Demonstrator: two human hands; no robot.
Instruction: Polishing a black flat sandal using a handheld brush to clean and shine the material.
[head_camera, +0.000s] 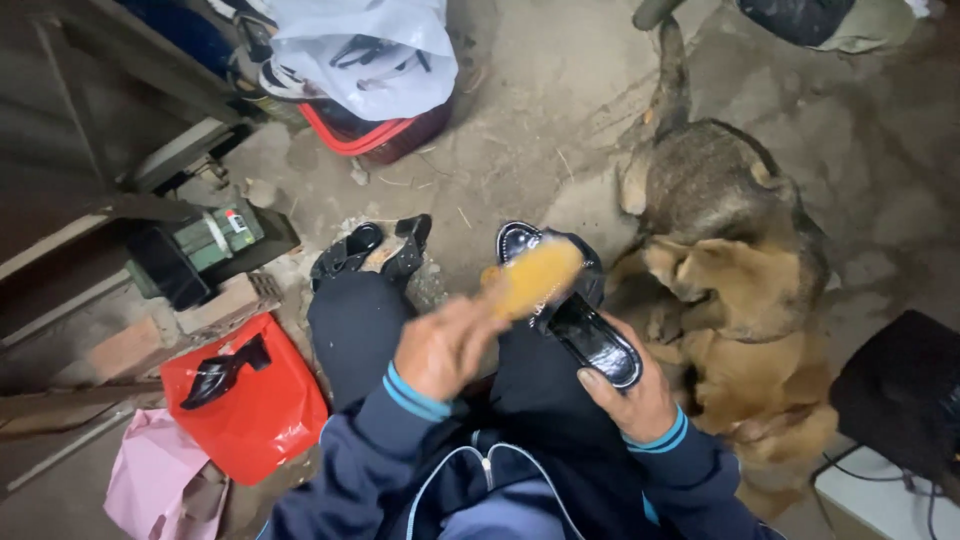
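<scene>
- Two hands are busy over the seated person's lap, each closed on its own thing and held apart from the other.
- The right hand (632, 398) grips a glossy black sandal (572, 305) from below at its near end, thumb lying on the insole.
- That sandal runs on a diagonal: its near end sits low and to the right in the palm, while its far end points up and to the left, away from the body, above the knees.
- The left hand (443, 345) is clamped on the handle of a tan brush (530, 278), which is blurred, so I cannot make out the bristles.
- The brush head lies across the sandal's far half, on or just over the strap; whether it touches I cannot tell.
- From the left hand the sandal lies to the right and a little forward; the brush crosses the shoe's long axis at an angle rather than running along it.
- The right hand is the nearer one to the shoe, being on it; the left reaches it only through the brush.
- Beyond the knees a second black sandal (370, 250) lies on the dirt floor (540, 110).
- A brown dog (735, 280) lies just beside the person's right side.
- A red bag (255, 410) with another black shoe piece on it sits to the left.
</scene>
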